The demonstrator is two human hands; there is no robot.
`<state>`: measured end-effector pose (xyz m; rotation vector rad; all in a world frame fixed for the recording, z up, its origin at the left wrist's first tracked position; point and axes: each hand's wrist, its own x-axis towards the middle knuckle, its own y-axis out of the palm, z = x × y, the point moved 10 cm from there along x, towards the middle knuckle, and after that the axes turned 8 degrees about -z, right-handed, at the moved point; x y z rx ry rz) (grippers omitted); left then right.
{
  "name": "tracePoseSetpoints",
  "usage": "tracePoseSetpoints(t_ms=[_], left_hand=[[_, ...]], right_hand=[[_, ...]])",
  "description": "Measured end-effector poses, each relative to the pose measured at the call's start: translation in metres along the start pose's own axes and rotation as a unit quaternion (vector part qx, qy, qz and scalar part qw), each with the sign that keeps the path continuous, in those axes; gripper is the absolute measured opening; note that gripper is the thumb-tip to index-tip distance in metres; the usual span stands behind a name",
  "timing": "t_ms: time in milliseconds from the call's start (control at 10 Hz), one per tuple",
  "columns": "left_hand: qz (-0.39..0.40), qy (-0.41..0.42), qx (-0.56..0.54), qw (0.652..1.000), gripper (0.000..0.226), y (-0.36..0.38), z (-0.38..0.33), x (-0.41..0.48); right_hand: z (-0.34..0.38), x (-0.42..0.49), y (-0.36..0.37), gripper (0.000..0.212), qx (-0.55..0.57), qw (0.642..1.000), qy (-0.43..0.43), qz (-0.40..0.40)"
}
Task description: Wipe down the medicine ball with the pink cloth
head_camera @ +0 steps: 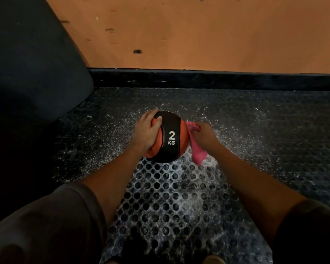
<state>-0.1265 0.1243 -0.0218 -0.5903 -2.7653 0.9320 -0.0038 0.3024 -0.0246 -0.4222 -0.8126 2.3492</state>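
An orange and black medicine ball marked "2 KG" sits on the speckled rubber floor in the middle of the head view. My left hand lies over the ball's left side, fingers curved on its surface and thumb on top. My right hand grips a bunched pink cloth against the ball's right side. The cloth's loose end hangs down toward the floor.
A perforated black rubber mat lies between my knees. A large dark padded shape fills the left side. A black baseboard runs under an orange wall behind the ball.
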Motion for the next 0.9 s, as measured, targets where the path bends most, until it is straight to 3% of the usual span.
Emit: tracePoseSetpoints(t_ms=[200,300,400,600,700,900], left_hand=[[0.008,-0.005,0.016,1.0,0.064,0.0,0.002,-0.001],[0.012,0.002,0.026,1.0,0.055,0.001,0.001,0.0],[0.018,0.002,0.016,1.0,0.059,0.0,0.003,0.001],[0.03,0.01,0.027,0.999,0.056,0.002,0.007,0.001],[0.056,0.003,0.045,0.997,0.058,0.006,0.008,0.0],[0.123,-0.025,0.114,0.986,0.057,0.002,0.002,-0.002]], right_hand=[[-0.042,-0.01,0.01,0.016,-0.061,0.998,0.023,-0.001],[-0.066,-0.02,0.038,0.038,-0.232,0.97,-0.02,0.075],[-0.073,-0.036,0.062,0.055,-0.362,0.911,-0.09,0.176],[-0.087,-0.086,0.06,0.071,-0.433,0.869,-0.112,0.212],[-0.088,-0.089,0.055,0.073,-0.432,0.868,-0.098,0.225],[-0.038,-0.062,0.016,0.063,-0.283,0.93,-0.023,0.235]])
